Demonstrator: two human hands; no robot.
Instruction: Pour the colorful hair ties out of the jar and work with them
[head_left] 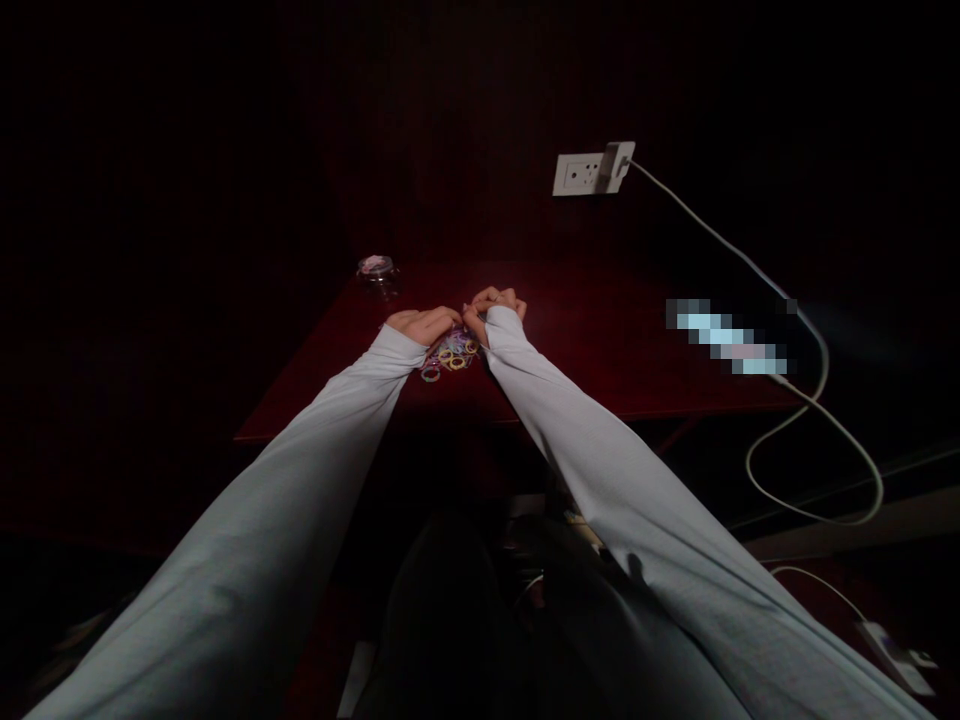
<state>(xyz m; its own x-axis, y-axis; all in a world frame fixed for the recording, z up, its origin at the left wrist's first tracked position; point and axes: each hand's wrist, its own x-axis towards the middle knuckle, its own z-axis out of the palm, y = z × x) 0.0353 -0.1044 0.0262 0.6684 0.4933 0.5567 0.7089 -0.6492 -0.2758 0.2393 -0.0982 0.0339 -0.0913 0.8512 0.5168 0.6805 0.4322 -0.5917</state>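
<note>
The left hand (425, 325) and right hand (501, 301) partly hide the rings (453, 356); what they hold seems unclear.

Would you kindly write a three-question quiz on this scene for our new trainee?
1. True or false: the jar stands nearer the left hand than the right hand.
2. Where does the pile of coloured rings lie?
a) on the floor
b) on the table, by the hands
c) behind the jar
3. Fill the gap: a pale ___ runs from the wall socket.

Key: 1 true; 2 b; 3 cable.
</note>
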